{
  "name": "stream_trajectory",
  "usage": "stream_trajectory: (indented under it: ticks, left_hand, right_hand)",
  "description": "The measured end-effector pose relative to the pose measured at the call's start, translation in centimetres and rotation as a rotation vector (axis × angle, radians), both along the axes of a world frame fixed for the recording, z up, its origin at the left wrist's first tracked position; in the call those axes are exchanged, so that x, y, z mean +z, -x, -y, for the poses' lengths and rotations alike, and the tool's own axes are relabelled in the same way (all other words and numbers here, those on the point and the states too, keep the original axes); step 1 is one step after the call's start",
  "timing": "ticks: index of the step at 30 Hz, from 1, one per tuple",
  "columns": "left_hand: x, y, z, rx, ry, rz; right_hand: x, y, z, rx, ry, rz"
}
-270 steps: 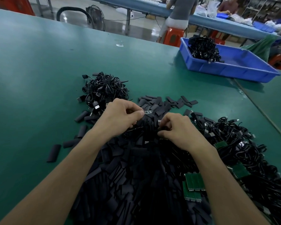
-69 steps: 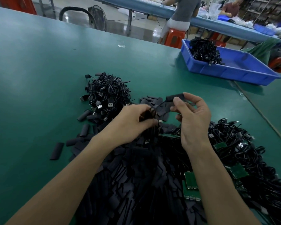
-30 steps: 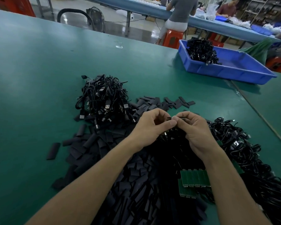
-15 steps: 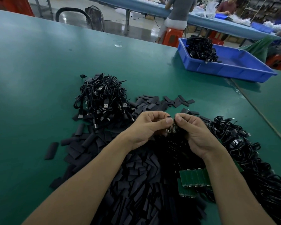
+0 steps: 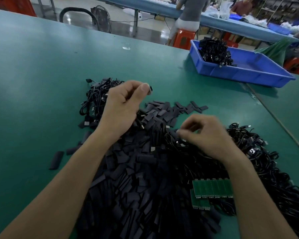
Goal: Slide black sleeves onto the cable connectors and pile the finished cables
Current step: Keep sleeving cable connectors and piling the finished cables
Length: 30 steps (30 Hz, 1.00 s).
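Observation:
My left hand [image 5: 123, 102] is raised over the far-left pile of finished cables [image 5: 93, 102] and pinches a sleeved cable connector [image 5: 150, 89] between thumb and forefinger. My right hand [image 5: 204, 135], blurred, hovers with curled fingers over the near edge of the tangle of unfinished black cables [image 5: 259, 163]; whether it holds anything I cannot tell. A broad heap of loose flat black sleeves [image 5: 136, 178] fills the table between and below my forearms.
Green circuit board strips [image 5: 212, 187] lie by my right forearm. A blue tray [image 5: 248, 73] with more black cables stands at the far right. One stray sleeve [image 5: 56, 160] lies left of the heap. A seam runs down the green table [image 5: 41, 75] at the right.
My hands, which were joined at the centre on one connector, have separated. The left has lifted and moved left toward the finished pile with the cable; the right has dropped to the unfinished cables.

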<state>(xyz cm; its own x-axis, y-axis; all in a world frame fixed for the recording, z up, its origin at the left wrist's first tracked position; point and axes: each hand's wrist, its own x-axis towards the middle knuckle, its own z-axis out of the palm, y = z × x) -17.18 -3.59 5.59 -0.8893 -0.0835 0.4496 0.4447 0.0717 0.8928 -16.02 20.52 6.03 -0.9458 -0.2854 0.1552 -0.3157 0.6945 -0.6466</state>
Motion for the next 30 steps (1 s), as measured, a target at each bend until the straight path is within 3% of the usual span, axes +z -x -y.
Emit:
stream_trajectory:
  ticks: [2, 7, 10, 13, 22, 30]
  left_hand:
    - [-0.7, 0.2, 0.3, 0.023, 0.194, 0.061]
    - [-1.8, 0.6, 0.6, -0.037, 0.415, 0.317]
    - [-1.6, 0.2, 0.5, -0.068, 0.378, 0.312]
    - [-1.6, -0.1, 0.5, -0.095, 0.295, 0.343]
    - [-2.4, 0.0, 0.1, -0.095, 0.276, 0.436]
    - [-2.5, -0.2, 0.0, -0.079, 0.348, 0.414]
  right_hand:
    - [-0.2, -0.4, 1.2, 0.084, -0.157, 0.172]
    - [-0.8, 0.4, 4.1, -0.102, -0.309, 0.113]
    - [-1.5, 0.9, 5.2, -0.102, -0.494, 0.214]
    - [-1.8, 0.9, 5.9, -0.093, -0.532, 0.231]
    - [-3.1, 0.4, 4.8, -0.103, -0.296, -0.008]
    - [-2.2, 0.1, 4.1, -0.134, 0.258, -0.021]
